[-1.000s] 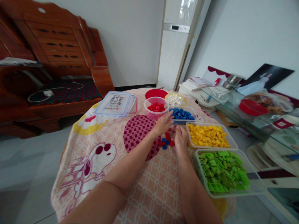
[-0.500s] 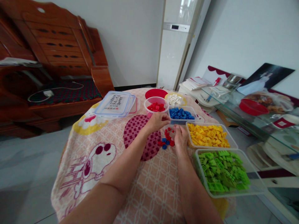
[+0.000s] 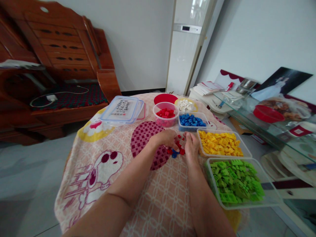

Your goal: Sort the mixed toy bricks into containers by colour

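A small pile of red and blue toy bricks lies on the patterned cloth between my hands. My left hand reaches down into the pile, its fingertips closed around a blue toy brick; fingers partly cover the piece. At the pile's right edge rests my right hand, fingers curled together, and whatever they hold is hidden. A round clear tub of red bricks stands just beyond my left hand. Beside my right hand is a clear box of yellow bricks.
A box of blue bricks and some white bricks stand farther back. Green bricks fill a box at the near right. Stacked lids lie at the left, and a red round lid at the back.
My left hand has come down and toward me, from beside the red brick tub to the loose bricks. My right hand has stayed in place.
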The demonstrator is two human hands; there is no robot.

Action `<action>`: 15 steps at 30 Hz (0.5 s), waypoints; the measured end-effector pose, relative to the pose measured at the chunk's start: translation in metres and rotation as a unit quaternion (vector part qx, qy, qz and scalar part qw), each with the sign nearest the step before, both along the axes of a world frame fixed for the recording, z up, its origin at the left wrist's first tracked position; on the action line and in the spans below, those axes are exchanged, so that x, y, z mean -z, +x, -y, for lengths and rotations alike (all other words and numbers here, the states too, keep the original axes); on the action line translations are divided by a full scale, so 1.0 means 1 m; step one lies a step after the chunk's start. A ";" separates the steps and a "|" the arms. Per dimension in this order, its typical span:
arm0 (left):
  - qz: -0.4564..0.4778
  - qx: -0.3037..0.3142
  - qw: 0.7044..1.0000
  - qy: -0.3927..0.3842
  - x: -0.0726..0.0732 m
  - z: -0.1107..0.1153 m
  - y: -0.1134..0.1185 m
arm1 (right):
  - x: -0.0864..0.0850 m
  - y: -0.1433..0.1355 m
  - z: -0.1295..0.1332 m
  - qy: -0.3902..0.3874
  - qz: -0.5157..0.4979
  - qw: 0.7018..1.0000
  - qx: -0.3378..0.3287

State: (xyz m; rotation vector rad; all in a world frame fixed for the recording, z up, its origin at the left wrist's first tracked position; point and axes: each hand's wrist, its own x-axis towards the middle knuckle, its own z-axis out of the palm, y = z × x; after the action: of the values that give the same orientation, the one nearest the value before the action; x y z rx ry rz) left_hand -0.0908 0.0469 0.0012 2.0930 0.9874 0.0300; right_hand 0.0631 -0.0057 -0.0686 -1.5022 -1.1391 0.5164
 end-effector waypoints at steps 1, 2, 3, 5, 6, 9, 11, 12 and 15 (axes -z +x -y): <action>-0.002 0.002 1.000 -0.012 0.000 0.000 0.000 | 0.000 0.000 0.000 -0.002 0.000 1.000 0.000; -0.002 0.005 1.000 -0.019 0.000 0.000 0.000 | 0.001 0.000 0.000 -0.004 0.000 1.000 0.001; -0.001 0.009 1.000 -0.018 0.001 0.000 0.000 | 0.001 0.000 0.000 -0.005 0.001 1.000 0.001; -0.002 0.020 1.000 0.001 0.002 -0.001 0.000 | 0.002 0.001 0.000 -0.005 0.004 1.000 0.000; -0.007 0.025 1.000 0.013 0.003 -0.002 0.000 | 0.002 0.001 0.000 -0.006 0.004 1.000 0.000; -0.018 0.050 0.998 0.032 0.004 -0.004 -0.001 | 0.003 0.001 -0.001 -0.004 0.002 1.000 0.000; -0.022 0.072 0.997 0.027 0.003 -0.005 -0.001 | 0.004 0.002 -0.002 -0.005 -0.002 1.000 -0.003; -0.024 0.081 0.996 0.025 0.003 -0.005 0.000 | 0.004 0.002 -0.002 -0.006 -0.003 1.000 -0.004; -0.029 0.086 0.995 0.035 0.000 -0.004 0.000 | 0.006 0.002 -0.002 -0.013 -0.002 1.000 -0.006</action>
State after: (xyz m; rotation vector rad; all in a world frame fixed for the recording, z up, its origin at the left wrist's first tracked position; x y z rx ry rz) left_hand -0.0911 0.0509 0.0012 2.2488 0.8466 -0.0856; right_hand 0.0653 -0.0039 -0.0748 -1.5161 -1.1427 0.5436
